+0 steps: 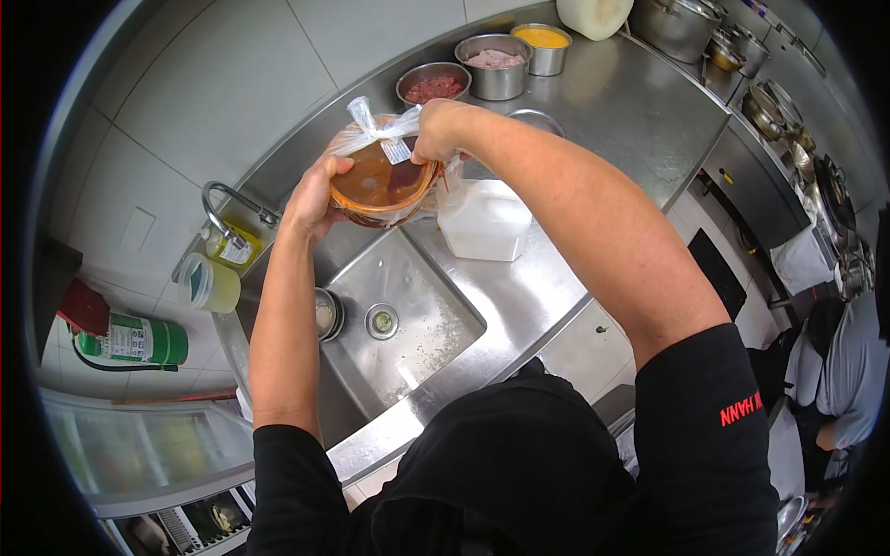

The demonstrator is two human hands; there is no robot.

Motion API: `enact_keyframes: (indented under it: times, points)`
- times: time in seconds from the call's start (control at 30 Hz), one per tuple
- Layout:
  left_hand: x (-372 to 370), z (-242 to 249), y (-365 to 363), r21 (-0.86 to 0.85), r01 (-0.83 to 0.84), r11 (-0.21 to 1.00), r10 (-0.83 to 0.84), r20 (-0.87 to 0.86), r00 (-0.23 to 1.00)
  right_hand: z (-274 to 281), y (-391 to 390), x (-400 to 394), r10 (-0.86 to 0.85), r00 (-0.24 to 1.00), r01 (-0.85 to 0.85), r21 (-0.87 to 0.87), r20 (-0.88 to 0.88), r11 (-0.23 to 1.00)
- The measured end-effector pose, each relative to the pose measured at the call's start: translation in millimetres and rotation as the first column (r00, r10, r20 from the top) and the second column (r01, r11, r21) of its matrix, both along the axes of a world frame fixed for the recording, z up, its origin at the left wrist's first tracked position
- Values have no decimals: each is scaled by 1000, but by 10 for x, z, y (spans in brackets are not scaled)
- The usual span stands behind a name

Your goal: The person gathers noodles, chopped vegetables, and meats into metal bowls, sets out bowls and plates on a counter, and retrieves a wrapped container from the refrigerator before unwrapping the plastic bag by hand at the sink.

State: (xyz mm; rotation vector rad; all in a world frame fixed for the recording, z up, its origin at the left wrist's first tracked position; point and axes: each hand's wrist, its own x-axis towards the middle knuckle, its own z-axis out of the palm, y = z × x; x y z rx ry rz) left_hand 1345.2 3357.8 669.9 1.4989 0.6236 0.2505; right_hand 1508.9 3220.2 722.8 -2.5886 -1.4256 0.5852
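A round container of brown sauce [375, 183] is raised above the back edge of the sink, tilted toward me. Clear plastic wrap [366, 137] with a bunched, twisted part covers its far side, and a small printed label [397, 151] lies on it. My left hand [317, 193] grips the container's left side, thumb over the rim. At the upper right my right hand [439, 132] is closed at the rim and the plastic; its fingertips are partly hidden. Just below the right hand stands a translucent white jug [484, 224] on the steel counter.
Below is the steel sink [431, 306] with a faucet [221, 206] at its left. Metal pots of red meat [434, 88], pale meat [496, 60] and yellow liquid [542, 37] line the back. Another person [848, 371] is at the far right.
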Motion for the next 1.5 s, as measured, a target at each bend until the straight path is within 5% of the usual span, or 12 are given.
enact_keyframes:
  times: [1.5]
  points:
    - [-8,193,-66,76,-72,995,76,-56,996,26,-27,6,-36,997,40,57,-61,998]
